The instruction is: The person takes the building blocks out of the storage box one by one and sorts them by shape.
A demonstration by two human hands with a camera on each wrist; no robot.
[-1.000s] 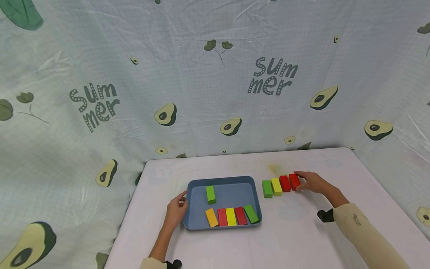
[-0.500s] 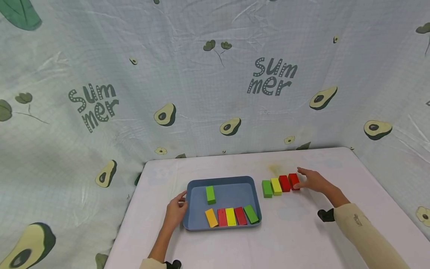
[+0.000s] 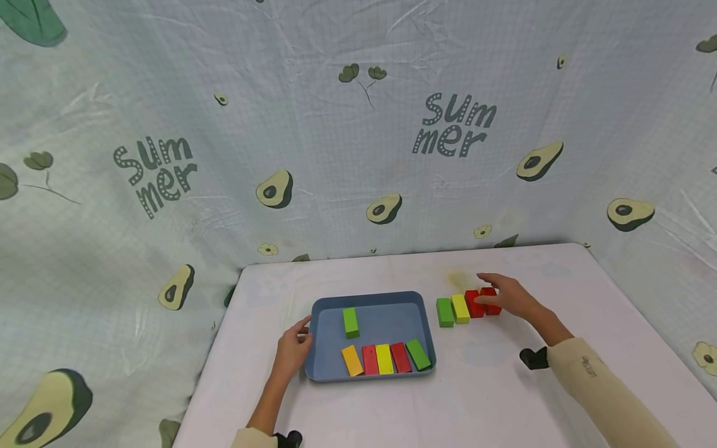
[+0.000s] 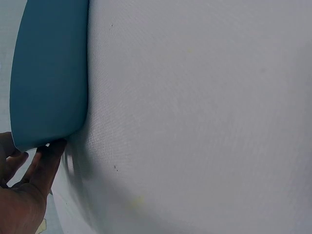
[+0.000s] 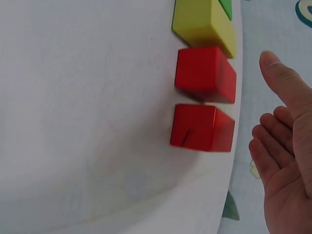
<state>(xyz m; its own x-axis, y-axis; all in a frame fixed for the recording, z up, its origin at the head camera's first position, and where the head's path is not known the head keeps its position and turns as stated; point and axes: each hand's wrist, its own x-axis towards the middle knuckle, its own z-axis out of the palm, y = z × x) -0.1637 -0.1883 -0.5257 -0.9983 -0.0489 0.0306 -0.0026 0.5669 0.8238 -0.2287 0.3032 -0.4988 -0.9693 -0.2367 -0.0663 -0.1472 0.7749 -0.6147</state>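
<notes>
My left hand touches the left side of a blue-grey tray, its fingertips at the rim; the left wrist view shows them against the tray's outer wall. Over the right end of a row of blocks hovers my right hand, fingers spread and holding nothing. That row has a green block, a yellow block, a red block and an outer red block, partly covered by the hand. In the right wrist view, the hand is apart from the outer red block.
Inside the tray, a green block lies toward the back. Along its front side are an orange block, a pinkish-red block, a yellow block, a red block and a tilted green block. A printed curtain hangs behind the table.
My right hand has let go of the outer red block, lifted, and shifted left over the two red blocks. The left hand and tray stay in place.
</notes>
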